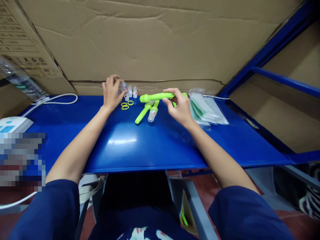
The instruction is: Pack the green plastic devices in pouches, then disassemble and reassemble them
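In the head view, the right hand (181, 108) grips a bright green wand (156, 96) between thumb and fingers, roughly level, its tip toward nine o'clock. Two more green pieces (141, 116) lie at seven o'clock from it, one ending in a clear cap (152, 116). The left hand (112, 94) curls thumb and fingers around a clear-topped piece (124, 87); whether they pinch it, I cannot tell. Small white-based pieces (135, 92) stand at three o'clock from that hand, yellow rings (125, 108) at four. Plastic packets (210, 110) lie at the right hand's three o'clock.
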